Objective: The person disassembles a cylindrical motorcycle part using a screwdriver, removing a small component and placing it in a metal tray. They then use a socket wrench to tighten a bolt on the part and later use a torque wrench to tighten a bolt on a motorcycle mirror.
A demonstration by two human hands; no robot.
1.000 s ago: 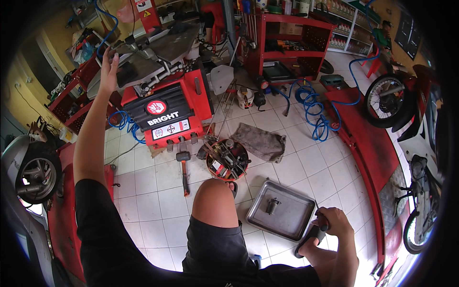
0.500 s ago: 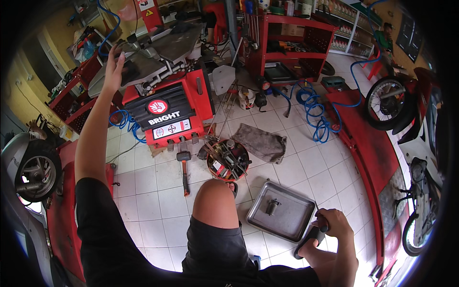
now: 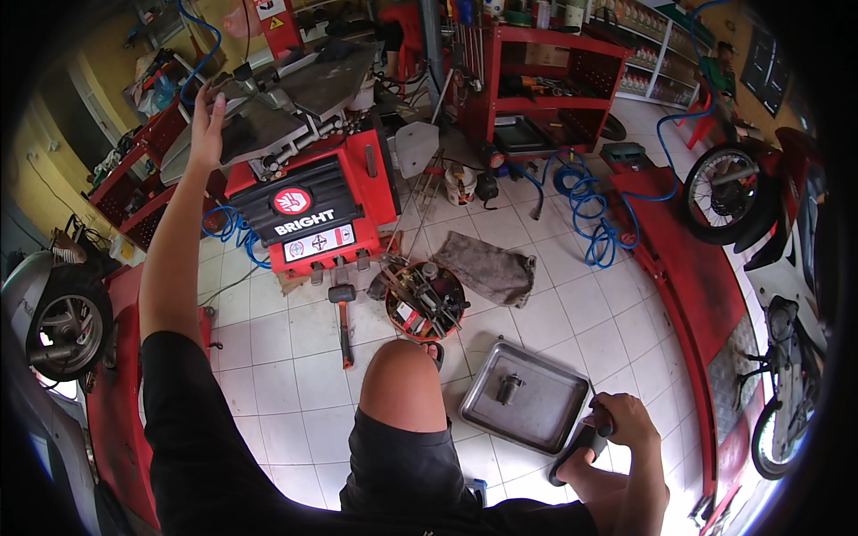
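Note:
My left hand [image 3: 207,129] is raised at arm's length to the upper left, fingers stretched out, with nothing seen in it. It is nearest to the grey top [image 3: 268,125] of a red and black tyre-changing machine [image 3: 299,201]; whether it touches is unclear. Low on the right, my right hand [image 3: 633,418] is closed around the dark handle of a screwdriver [image 3: 602,418], whose thin shaft points toward the metal tray [image 3: 554,393]. A small cylindrical metal part [image 3: 509,388] stands in that tray. My right foot, in a dark sandal [image 3: 581,451], is beside the tray.
A mallet [image 3: 344,323], a round tub of tools [image 3: 424,299] and a grey rag [image 3: 484,268] lie ahead on the tiled floor. Red lift platforms [image 3: 684,268] with motorcycles flank both sides. A blue coiled hose [image 3: 590,210] and a red shelf unit [image 3: 545,89] stand behind.
My left hand has shifted slightly left and down, its fingers still stretched. My right hand stays in place with the screwdriver.

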